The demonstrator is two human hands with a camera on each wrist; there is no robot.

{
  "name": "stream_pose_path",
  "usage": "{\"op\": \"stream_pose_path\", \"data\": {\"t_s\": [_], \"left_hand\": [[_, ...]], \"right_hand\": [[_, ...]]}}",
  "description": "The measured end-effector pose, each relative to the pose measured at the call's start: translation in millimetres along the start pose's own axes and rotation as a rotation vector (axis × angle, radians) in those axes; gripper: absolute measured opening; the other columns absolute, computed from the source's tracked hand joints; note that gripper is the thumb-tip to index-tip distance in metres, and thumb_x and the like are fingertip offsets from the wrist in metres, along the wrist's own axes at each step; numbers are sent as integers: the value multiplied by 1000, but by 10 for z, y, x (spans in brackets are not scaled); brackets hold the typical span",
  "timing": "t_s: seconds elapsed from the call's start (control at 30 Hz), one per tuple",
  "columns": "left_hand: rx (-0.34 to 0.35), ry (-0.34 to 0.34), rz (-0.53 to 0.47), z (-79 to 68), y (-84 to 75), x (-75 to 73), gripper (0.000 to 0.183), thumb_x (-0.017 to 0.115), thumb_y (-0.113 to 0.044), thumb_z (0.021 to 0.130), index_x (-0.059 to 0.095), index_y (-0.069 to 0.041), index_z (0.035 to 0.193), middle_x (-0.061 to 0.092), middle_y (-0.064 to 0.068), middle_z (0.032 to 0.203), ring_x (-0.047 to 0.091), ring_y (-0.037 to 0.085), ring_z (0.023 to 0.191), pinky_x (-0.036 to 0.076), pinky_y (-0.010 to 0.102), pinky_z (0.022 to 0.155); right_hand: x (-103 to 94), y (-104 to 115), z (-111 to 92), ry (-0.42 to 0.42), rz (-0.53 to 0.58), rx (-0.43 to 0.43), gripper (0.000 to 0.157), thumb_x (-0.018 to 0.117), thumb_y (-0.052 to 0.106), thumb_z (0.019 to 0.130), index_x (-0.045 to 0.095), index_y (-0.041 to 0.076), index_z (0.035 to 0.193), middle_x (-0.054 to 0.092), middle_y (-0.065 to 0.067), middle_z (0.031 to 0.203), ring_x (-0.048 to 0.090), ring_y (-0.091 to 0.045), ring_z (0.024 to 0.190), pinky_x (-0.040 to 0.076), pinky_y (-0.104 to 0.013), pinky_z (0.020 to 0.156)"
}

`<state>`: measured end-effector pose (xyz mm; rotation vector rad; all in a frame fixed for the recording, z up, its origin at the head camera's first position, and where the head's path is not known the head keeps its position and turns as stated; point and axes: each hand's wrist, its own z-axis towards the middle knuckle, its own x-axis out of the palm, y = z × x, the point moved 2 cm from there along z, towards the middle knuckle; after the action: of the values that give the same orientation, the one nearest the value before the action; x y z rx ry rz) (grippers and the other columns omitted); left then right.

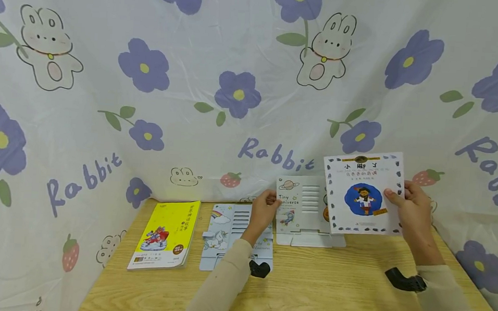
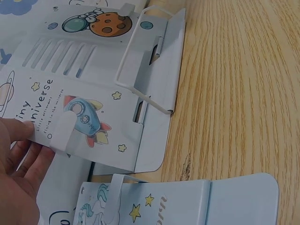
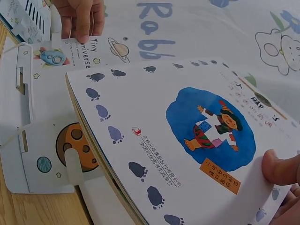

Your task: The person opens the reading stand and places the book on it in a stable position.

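My right hand (image 1: 416, 210) holds a white picture book (image 1: 363, 221) by its right edge, thumb on the cover. The cover has a blue patch with a figure and a border of small footprints. The book overlaps the right part of an upright white book stand (image 1: 309, 222), printed with "Tiny Universe", a rocket and planets. My left hand (image 1: 263, 212) pinches the stand's left edge, thumb in front and fingers behind. In the left wrist view, the stand's wire holder (image 2: 124, 61) juts out at its base.
Left of that stand, a pale blue unicorn book stand (image 1: 214, 240) lies on the wooden table (image 1: 309, 290), partly behind my left forearm. A yellow book (image 1: 168, 217) lies farther left. A patterned curtain (image 1: 232, 140) hangs right behind the table.
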<state>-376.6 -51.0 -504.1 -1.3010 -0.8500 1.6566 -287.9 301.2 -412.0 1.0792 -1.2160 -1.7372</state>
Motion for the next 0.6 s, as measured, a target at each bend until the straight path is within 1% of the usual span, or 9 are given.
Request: {"op": "stream_pose_path", "data": {"t_s": [0.17,0.23,0.4,0.53,0.6], "left_hand": [[4,2,0,-10,-11,-8,19,73,-14,102,72,-7,119,73,8,110,68,19,102,59,35,93],[4,5,-4,-13,-17,-12,20,74,-14,101,72,-7,119,73,8,110,67,19,102,59,35,93],[15,2,-8,-10,-27,-21,20,74,-14,101,72,-6,120,73,9,110,68,20,102,59,35,93],[13,3,-9,-11,-16,-23,20,74,-14,101,72,-5,119,73,9,110,68,20,102,59,35,94],[11,7,-10,-14,-10,-23,19,74,-14,101,72,-6,119,73,9,110,68,20,102,59,35,93]], "right_hand": [[82,33,18,1,35,-17,34,62,33,108,54,17,137,68,30,89,72,1,75,62,-23,64],[117,45,25,1,72,-18,33,63,33,107,55,18,135,70,29,90,72,1,75,62,-22,64],[219,59,40,22,241,-20,24,67,27,105,57,24,127,75,22,92,75,-1,75,62,-22,62],[316,52,54,42,304,-26,22,68,24,105,58,24,124,76,19,94,75,-3,76,62,-22,63],[366,44,64,46,309,-26,22,68,24,105,59,24,125,76,19,94,75,-3,77,62,-22,64]]}}
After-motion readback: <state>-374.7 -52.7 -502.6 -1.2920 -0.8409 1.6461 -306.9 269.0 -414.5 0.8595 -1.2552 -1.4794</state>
